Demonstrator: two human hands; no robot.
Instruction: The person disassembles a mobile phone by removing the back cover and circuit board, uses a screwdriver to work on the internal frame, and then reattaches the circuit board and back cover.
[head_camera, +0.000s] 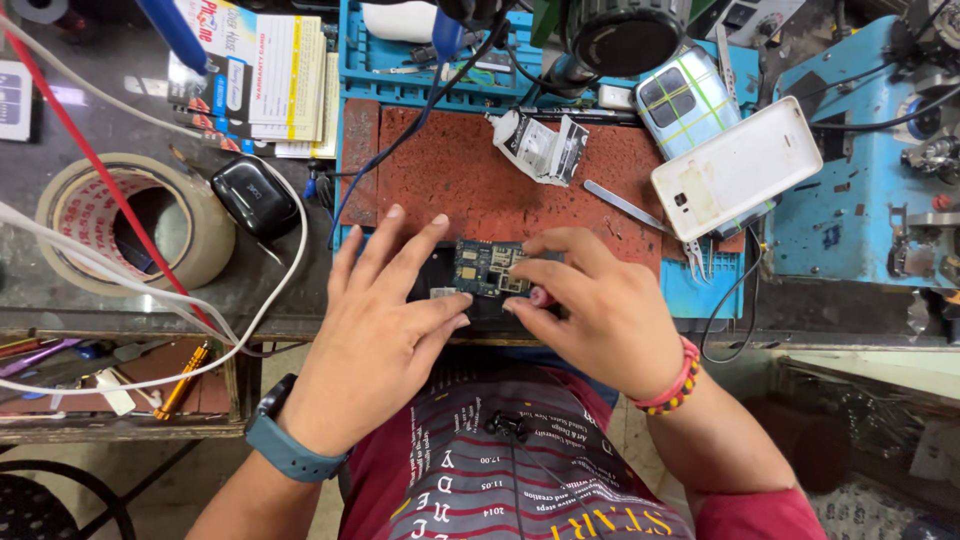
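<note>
A small phone circuit board (487, 268) with blue and gold parts lies on a dark phone body (440, 275) at the near edge of a red-brown work mat (450, 170). My left hand (375, 335) lies flat over the left part of the phone body, fingers spread, thumb touching its lower edge. My right hand (595, 310) curls around the board's right side. Its fingers pinch a thin tool with a red handle (540, 296) against the board's lower right corner.
A white phone back cover (738, 168) and a light blue phone (685, 98) lie at the mat's right. Metal tweezers (625, 206), a crumpled white tube (540, 145), a roll of tape (125, 220), a black case (255, 195), cables and a blue machine (870, 150) surround the mat.
</note>
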